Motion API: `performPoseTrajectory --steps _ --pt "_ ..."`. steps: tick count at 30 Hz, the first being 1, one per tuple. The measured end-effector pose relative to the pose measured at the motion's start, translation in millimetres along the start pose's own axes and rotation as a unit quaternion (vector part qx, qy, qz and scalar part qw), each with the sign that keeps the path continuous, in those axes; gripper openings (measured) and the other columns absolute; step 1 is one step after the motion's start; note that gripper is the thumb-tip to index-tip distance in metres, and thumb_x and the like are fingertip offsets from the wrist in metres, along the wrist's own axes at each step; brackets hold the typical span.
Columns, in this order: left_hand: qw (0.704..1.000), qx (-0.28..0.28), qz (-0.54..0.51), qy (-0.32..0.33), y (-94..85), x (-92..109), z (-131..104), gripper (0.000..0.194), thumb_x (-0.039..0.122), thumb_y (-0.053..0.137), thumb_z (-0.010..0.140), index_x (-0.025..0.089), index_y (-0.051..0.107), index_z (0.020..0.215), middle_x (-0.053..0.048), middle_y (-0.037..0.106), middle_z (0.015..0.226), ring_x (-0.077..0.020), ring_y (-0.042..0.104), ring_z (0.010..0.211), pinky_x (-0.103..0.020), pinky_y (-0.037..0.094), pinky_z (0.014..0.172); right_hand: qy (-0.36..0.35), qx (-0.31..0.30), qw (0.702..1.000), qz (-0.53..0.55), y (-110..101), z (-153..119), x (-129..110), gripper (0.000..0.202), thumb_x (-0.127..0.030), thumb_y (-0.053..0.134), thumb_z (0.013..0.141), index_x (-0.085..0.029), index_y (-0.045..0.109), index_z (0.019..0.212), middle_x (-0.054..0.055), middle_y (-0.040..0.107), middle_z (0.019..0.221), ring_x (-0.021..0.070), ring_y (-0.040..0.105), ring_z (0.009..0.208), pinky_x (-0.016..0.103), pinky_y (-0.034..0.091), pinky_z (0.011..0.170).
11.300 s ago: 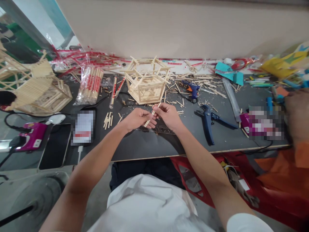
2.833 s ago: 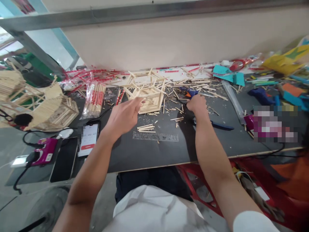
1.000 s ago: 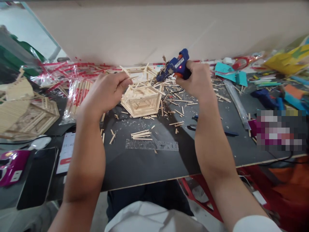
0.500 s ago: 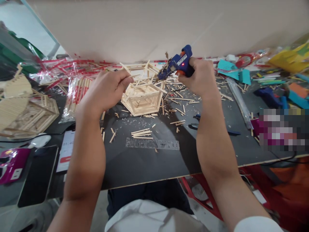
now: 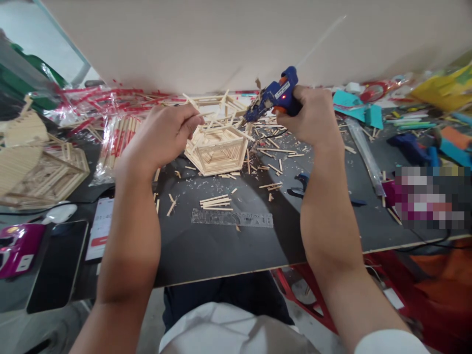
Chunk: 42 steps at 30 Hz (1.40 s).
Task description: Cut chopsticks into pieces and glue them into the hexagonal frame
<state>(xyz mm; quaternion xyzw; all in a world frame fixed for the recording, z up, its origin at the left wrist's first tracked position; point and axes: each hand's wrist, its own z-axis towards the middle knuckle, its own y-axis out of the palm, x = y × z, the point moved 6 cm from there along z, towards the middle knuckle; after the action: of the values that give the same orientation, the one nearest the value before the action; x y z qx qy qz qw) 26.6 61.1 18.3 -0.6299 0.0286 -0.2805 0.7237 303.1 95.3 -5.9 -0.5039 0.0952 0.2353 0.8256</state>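
My right hand (image 5: pixel 313 113) is wrapped round a blue hot glue gun (image 5: pixel 282 93) with orange parts and a small red light. Its dirty nozzle end points down and left, close to the right side of a hexagonal wooden stick frame (image 5: pixel 217 152). At the frame's upper left, my left hand (image 5: pixel 167 130) is closed, thumb and fingers pinched on a thin wooden stick (image 5: pixel 208 114). Part of that stick is hidden by the fingers. More sticks form an upper tier (image 5: pixel 223 102) behind the frame. I cannot tell whether the nozzle touches the wood.
On the black table lie a clear ruler (image 5: pixel 232 218), a few cut sticks (image 5: pixel 217 202) and scattered offcuts. Dark-handled pliers (image 5: pixel 300 184) lie beside my right forearm. Another stick structure (image 5: pixel 55 172), bagged sticks (image 5: pixel 116 142) and a phone (image 5: pixel 57 265) are at left.
My right hand has moved the glue gun slightly right, away from the frame. My left hand stays pinched in about the same spot.
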Motion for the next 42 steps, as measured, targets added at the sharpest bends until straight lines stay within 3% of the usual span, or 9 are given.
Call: performPoseTrajectory --steps 5,12,18,22,28,33,42 --pt "1.0 0.021 0.01 0.017 -1.8 1 1 0.032 0.036 0.036 0.101 0.022 0.065 0.1 -0.003 0.066 0.084 -0.0184 0.054 0.077 -0.03 0.037 0.074 0.0 -0.001 1.0 0.001 -2 -1 1 0.026 -0.034 0.068 0.072 -0.028 0.044 0.065 0.003 0.055 0.06 0.0237 0.054 0.066 0.037 0.043 0.057" --pt "0.999 0.037 -0.01 0.028 -1.9 -1 1 0.033 0.03 0.035 0.101 0.022 0.063 0.117 -0.004 0.068 0.096 -0.0187 0.059 0.091 -0.03 0.041 0.083 -0.009 0.011 1.0 -0.008 -8 -3 -3 0.03 -0.024 0.065 0.065 -0.027 0.035 0.061 -0.001 0.042 0.054 0.0155 0.037 0.055 0.034 0.031 0.053" --pt "0.999 0.037 -0.011 0.023 -0.7 0 1 0.034 0.027 0.036 0.1 0.024 0.062 0.123 -0.002 0.071 0.105 -0.0194 0.06 0.093 -0.031 0.041 0.083 -0.001 -0.007 1.0 -0.005 -11 -3 -1 0.031 -0.03 0.068 0.067 -0.028 0.037 0.061 0.0 0.044 0.053 0.0197 0.043 0.059 0.037 0.033 0.056" --pt "0.999 0.042 -0.016 0.021 -1.6 2 0 0.032 0.028 0.037 0.1 0.026 0.062 0.121 0.0 0.071 0.112 -0.0192 0.06 0.099 -0.029 0.04 0.083 0.012 -0.031 0.999 0.01 -13 -5 0 0.035 -0.035 0.071 0.069 -0.03 0.038 0.06 0.0 0.044 0.052 0.0211 0.045 0.066 0.037 0.034 0.06" --pt "0.999 0.043 -0.004 0.029 -1.7 6 1 0.031 0.028 0.038 0.099 0.024 0.066 0.111 -0.003 0.071 0.108 -0.0192 0.059 0.093 -0.03 0.04 0.085 0.015 -0.032 0.999 0.013 -20 -7 -2 0.033 -0.022 0.068 0.067 -0.027 0.036 0.06 -0.003 0.035 0.058 0.0139 0.032 0.06 0.034 0.029 0.057" --pt "0.998 0.037 0.005 0.04 0.6 8 3 0.033 0.033 0.038 0.101 0.027 0.068 0.114 -0.004 0.071 0.112 -0.022 0.061 0.103 -0.032 0.04 0.092 0.013 -0.037 0.999 0.006 -21 -7 1 0.033 -0.018 0.068 0.066 -0.025 0.036 0.06 -0.003 0.034 0.058 0.0123 0.029 0.057 0.033 0.026 0.056" --pt "0.998 0.04 0.008 0.053 3.0 12 3 0.037 0.037 0.041 0.101 0.024 0.071 0.118 -0.007 0.073 0.111 -0.0236 0.064 0.103 -0.034 0.043 0.093 0.02 -0.045 0.999 0.013 -24 -9 4 0.03 -0.019 0.067 0.065 -0.024 0.038 0.06 -0.004 0.033 0.059 0.0112 0.028 0.057 0.033 0.025 0.054"
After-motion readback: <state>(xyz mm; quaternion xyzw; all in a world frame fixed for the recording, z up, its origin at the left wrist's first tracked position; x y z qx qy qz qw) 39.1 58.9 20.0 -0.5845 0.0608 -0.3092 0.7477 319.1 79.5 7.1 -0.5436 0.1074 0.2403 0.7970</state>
